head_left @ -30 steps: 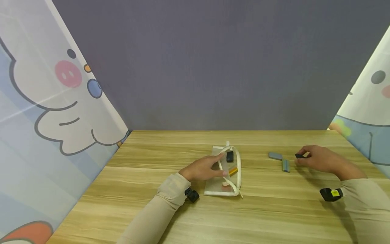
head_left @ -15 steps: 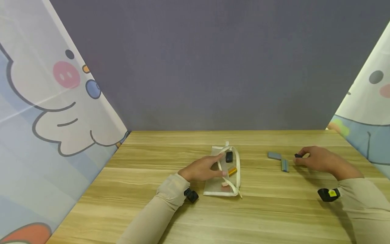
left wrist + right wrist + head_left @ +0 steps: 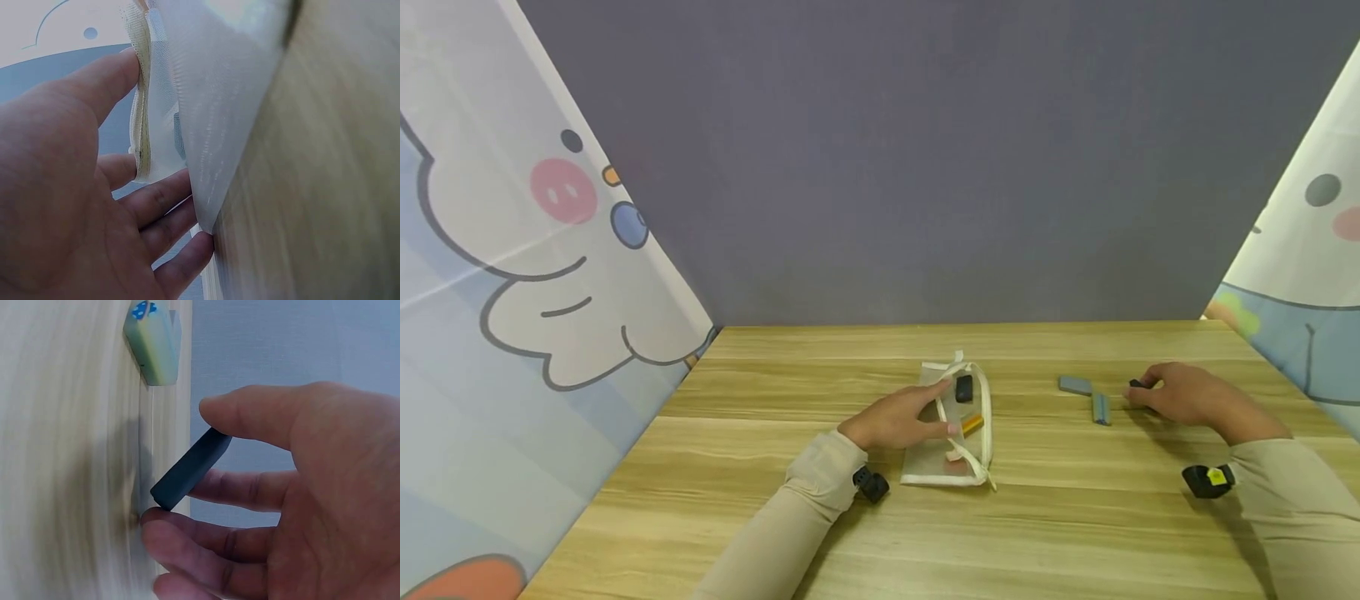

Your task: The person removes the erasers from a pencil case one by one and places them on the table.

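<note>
My left hand [image 3: 895, 419] is at the mouth of a white mesh zip pouch [image 3: 925, 467], thumb and fingers spread along the opening. In the left wrist view, the thumb touches the zipper tape [image 3: 142, 112] and other fingertips meet the mesh. Through the pouch show a black block [image 3: 964, 388], an orange-yellow bar [image 3: 972, 425] and a pinkish piece [image 3: 957, 465]. On the right, my right hand [image 3: 1187, 396] pinches a small dark rectangular block [image 3: 190, 469] by its ends, tilted, close over the table.
A flat grey block [image 3: 1075, 385] and a pale green-blue block [image 3: 1101, 409] lie on the wooden table [image 3: 1037, 517] between pouch and right hand. A grey panel [image 3: 955, 167] stands behind, with printed cloth [image 3: 490, 250] at the left side.
Both hands stay nearly where they were; the right fingers shift slightly round the dark block. The whole head view drifts a little.
</note>
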The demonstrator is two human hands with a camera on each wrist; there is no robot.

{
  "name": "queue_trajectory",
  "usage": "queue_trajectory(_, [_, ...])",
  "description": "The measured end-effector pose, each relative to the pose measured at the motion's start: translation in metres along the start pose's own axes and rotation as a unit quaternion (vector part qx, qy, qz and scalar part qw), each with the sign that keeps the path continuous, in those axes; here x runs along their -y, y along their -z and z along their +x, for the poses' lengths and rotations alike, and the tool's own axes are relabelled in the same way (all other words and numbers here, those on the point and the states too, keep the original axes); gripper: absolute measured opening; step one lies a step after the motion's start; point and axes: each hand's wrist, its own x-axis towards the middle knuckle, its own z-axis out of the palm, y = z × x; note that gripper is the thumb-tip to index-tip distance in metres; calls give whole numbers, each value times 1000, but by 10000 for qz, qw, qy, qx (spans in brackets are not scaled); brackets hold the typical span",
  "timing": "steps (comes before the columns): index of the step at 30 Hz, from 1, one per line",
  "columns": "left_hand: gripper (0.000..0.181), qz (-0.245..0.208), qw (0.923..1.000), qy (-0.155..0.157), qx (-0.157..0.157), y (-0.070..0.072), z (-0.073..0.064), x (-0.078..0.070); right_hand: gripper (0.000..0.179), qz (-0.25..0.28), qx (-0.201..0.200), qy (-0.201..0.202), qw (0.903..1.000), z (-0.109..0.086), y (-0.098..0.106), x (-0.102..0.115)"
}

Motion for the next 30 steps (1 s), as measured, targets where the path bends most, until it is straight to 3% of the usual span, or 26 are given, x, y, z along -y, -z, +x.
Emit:
queue_trajectory(16, [84,76,10000,-33,50,1,3,-3,56,-138,10,-105,9998,-1,-1,-2])
queue_trajectory(24, [82,72,9997,-236,-46,5,4,-1,52,-287,-118,-57,9995,5,4,-2])
queue_trajectory(30, [84,83,9998,-193,-54,3,4,-1,55,-230,6,-182,9996,4,5,-1])
